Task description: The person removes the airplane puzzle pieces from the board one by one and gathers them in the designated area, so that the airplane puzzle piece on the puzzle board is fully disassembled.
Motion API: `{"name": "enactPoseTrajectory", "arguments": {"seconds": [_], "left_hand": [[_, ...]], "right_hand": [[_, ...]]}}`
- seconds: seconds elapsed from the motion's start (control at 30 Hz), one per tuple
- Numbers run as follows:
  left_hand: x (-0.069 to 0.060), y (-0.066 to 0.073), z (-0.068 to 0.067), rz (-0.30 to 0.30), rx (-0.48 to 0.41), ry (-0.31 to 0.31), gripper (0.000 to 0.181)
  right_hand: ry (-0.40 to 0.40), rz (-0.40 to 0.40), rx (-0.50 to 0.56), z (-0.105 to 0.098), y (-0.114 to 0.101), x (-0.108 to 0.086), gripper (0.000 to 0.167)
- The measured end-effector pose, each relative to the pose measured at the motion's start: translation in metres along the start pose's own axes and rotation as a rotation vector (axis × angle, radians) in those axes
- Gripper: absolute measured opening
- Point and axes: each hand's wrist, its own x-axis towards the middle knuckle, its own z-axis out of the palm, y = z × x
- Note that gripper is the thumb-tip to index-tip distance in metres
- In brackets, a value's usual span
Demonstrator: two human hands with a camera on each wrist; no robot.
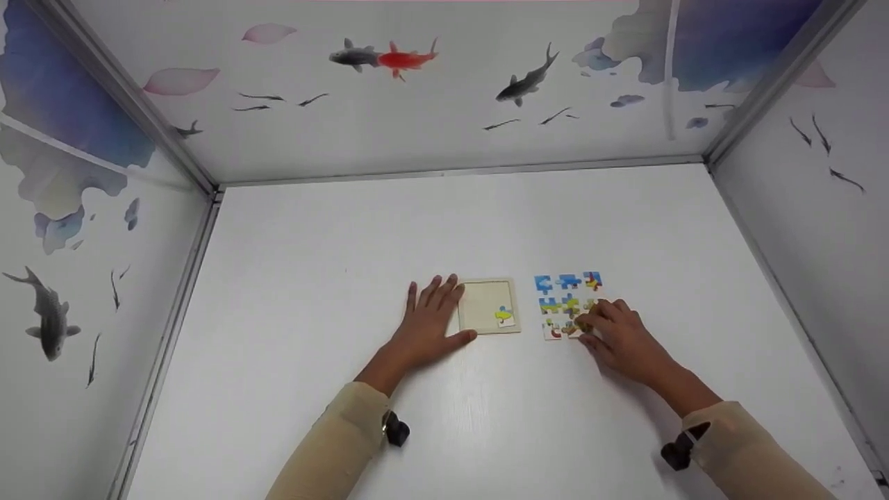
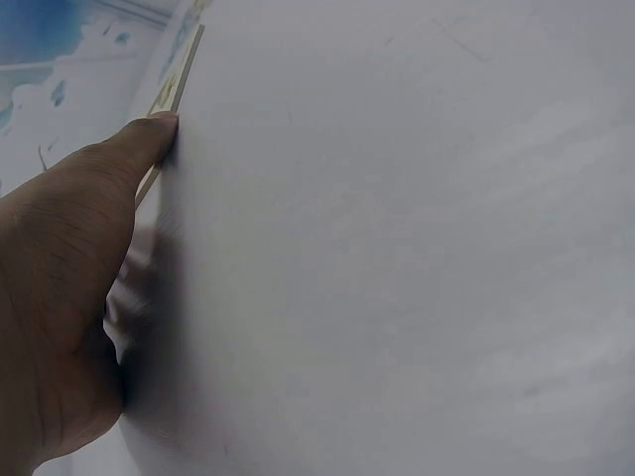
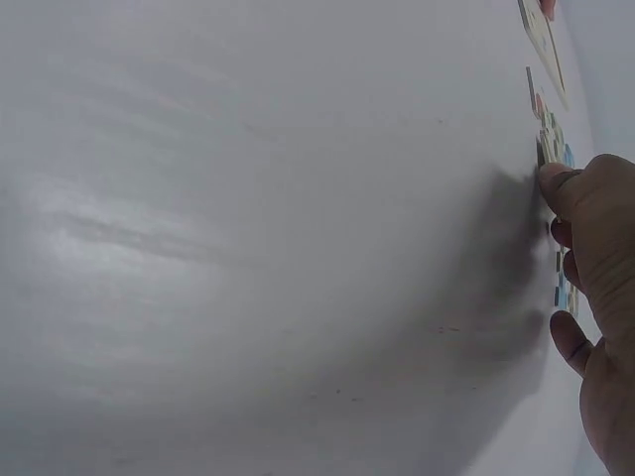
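Note:
A shallow square wooden puzzle tray (image 1: 486, 305) lies on the table, with a yellow-and-white puzzle piece (image 1: 503, 317) in its lower right corner. My left hand (image 1: 429, 326) rests spread at the tray's left side, fingertips on its left rim and thumb by the lower left corner; the left wrist view shows the thumb (image 2: 149, 139) against the tray's edge. To the right of the tray, colourful jigsaw pieces (image 1: 569, 281) lie in loose rows. Over the lower right pieces, my right hand (image 1: 621, 340) pinches a puzzle piece (image 1: 582, 325), partly hidden by its fingers.
The white table (image 1: 444, 417) is bounded by a back wall (image 1: 444, 125) and side walls printed with fish. Dark wrist devices (image 1: 397, 429) sit on both sleeves.

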Motion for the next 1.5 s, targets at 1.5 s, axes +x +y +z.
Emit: {"name": "enactPoseTrajectory", "arguments": {"seconds": [1.5], "left_hand": [[-0.0005, 0.0002, -0.0002, -0.004, 0.014, -0.005, 0.096]], "right_hand": [[-0.009, 0.049, 0.063, -0.0016, -0.0036, 0.002, 0.026]]}}
